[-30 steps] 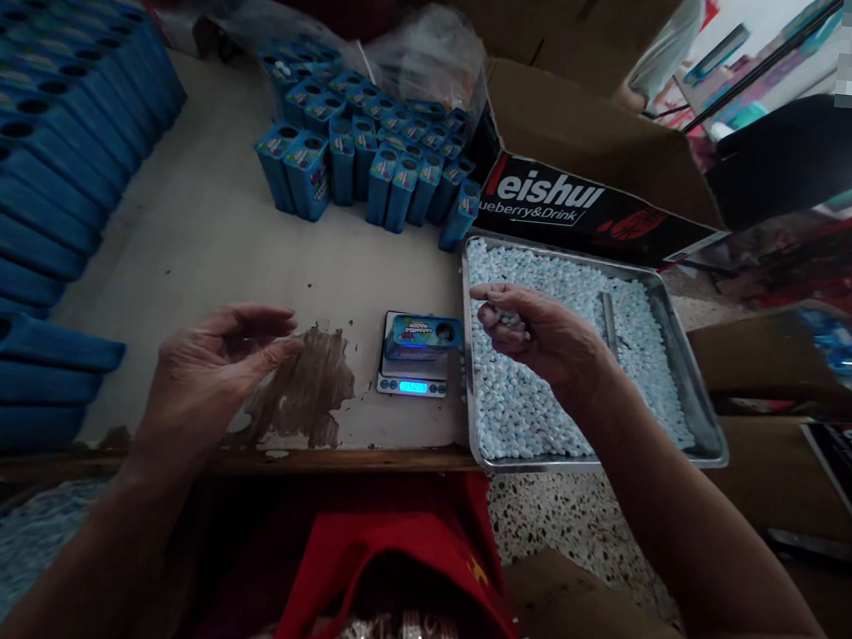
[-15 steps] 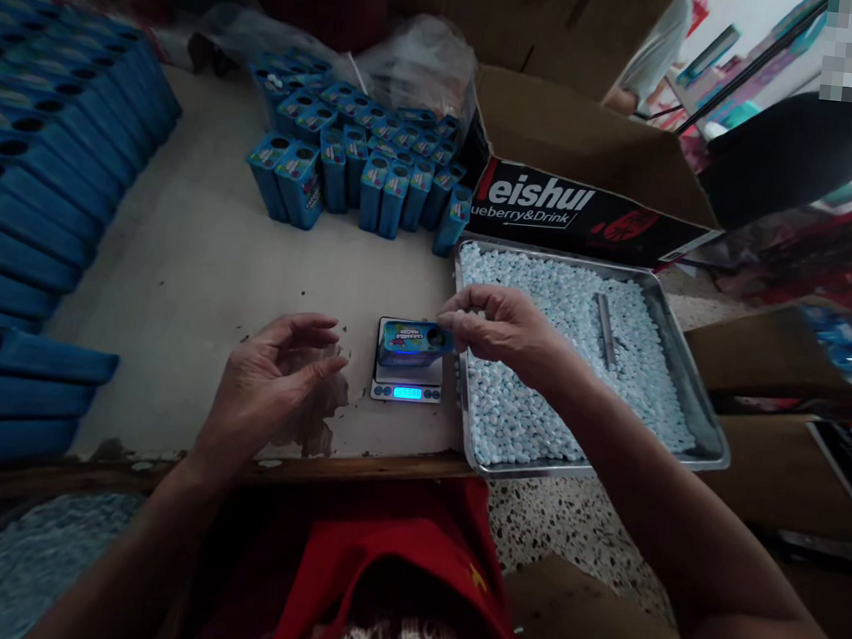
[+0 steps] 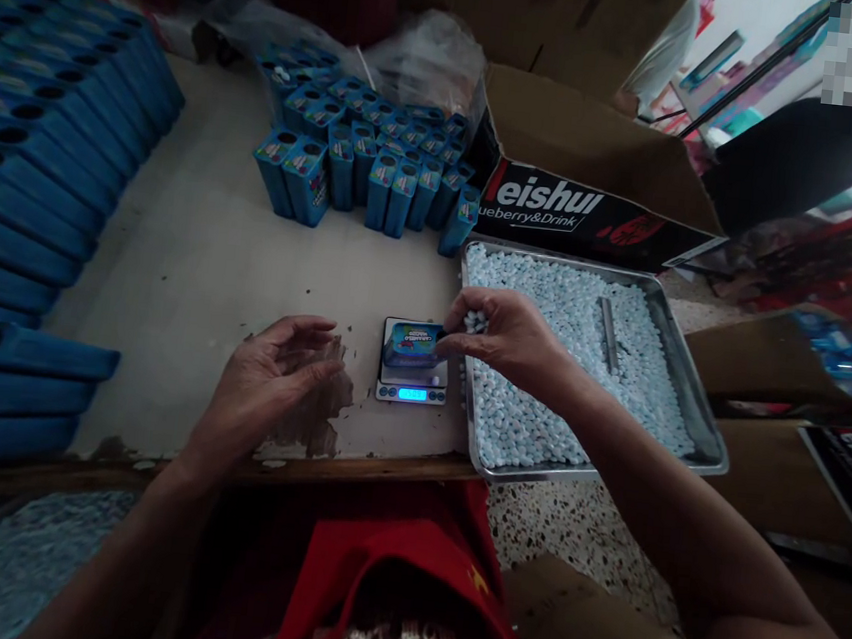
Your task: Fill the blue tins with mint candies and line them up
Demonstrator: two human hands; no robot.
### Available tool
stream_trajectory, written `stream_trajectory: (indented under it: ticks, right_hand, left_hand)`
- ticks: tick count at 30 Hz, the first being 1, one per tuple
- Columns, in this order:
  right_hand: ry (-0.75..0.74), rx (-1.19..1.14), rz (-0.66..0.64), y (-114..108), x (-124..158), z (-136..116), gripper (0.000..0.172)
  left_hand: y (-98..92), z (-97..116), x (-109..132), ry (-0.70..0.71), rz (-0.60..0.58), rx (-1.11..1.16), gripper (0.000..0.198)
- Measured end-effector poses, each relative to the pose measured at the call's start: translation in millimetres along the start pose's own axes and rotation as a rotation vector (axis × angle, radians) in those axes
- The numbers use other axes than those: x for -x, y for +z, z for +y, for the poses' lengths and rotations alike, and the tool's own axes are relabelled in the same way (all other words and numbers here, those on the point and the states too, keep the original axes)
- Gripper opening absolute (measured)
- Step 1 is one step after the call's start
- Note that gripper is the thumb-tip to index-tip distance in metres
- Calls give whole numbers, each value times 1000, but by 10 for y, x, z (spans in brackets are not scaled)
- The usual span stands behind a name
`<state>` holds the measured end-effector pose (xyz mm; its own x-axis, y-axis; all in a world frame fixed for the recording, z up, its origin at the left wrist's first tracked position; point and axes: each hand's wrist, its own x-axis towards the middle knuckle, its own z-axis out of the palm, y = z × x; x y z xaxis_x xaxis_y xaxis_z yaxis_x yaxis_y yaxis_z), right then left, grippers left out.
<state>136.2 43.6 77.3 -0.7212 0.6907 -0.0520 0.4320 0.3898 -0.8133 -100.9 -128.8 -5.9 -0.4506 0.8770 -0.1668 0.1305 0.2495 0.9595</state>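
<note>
A small blue candy box (image 3: pixel 412 344) stands on a digital scale (image 3: pixel 411 394) with a lit blue display. One loose candy (image 3: pixel 434 382) lies on the scale beside the box. My right hand (image 3: pixel 500 337) is closed around several pale candies (image 3: pixel 475 320), its fingertips at the right end of the box and covering its opening. My left hand (image 3: pixel 275 360) hovers left of the scale over the tabletop, fingers curved and apart, holding nothing. A metal tray (image 3: pixel 585 467) full of pale blue and white candies lies right of the scale, under my right forearm.
Rows of blue boxes (image 3: pixel 42 157) fill the left of the table (image 3: pixel 205 268). More blue boxes (image 3: pixel 379 179) stand at the back, beside a large cardboard carton (image 3: pixel 557 207). A metal strip (image 3: pixel 608 334) lies on the candies. Another person (image 3: pixel 795 164) is at the upper right.
My right hand has turned and lowered its fingertips onto the box's right end, and the candies in it now show. A loose candy now shows on the scale. My left hand stays nearly still.
</note>
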Motion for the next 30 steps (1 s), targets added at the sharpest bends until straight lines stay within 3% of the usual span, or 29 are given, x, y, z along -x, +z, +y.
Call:
stream_trajectory:
  ticks: [4,10,13,16,20,23,30]
  right_hand:
    - [63,-169,31,-1,-66,23,30]
    - [461,-760,247,-227,98,181,27]
    - [550,-828,196,-302,245,235,34]
    - [485,-823,84,-275,307,207,28]
    - [332,-752,-12,-177,243,114,26]
    - [257,-645,-49,-128,174,67,28]
    - [169,-441,-94,-68,149,62,27]
  left_hand:
    - [-12,-44,10,-39,-21,-25,53]
    - [-85,-85,17,-85,30,-25,53]
    - [-84,-101,17,-79,65,-9,54]
    - [-4,-85,51,-7,54,-102,46]
    - [198,-65,123,262,7,-408,20]
    - [307,-121,152,428,-8,-531,15]
    - [308,-222,180,446,13,-565,12]
